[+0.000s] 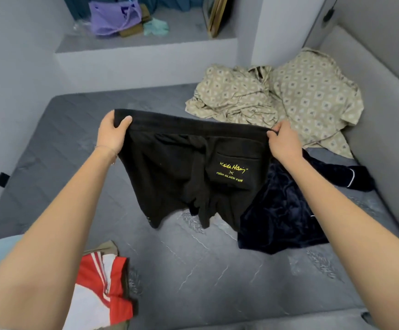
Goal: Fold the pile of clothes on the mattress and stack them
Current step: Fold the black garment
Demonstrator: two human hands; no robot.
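two hands hold up black cotton shorts with yellow pocket lettering (181,167) over the grey quilted mattress (217,270). the left hand (112,134) and the right hand (285,141) each grip a waistband corner, fingers curled round it. the shorts' legs hang, touching the mattress.

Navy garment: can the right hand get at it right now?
Probably not yet: the right hand grips the shorts by the waistband. Otherwise the way looks free; the navy garment lies mostly uncovered on the mattress just below that forearm.

Grey walls (14,55), raised ledge (181,42), possibly framed mirror (217,15) leaning there.
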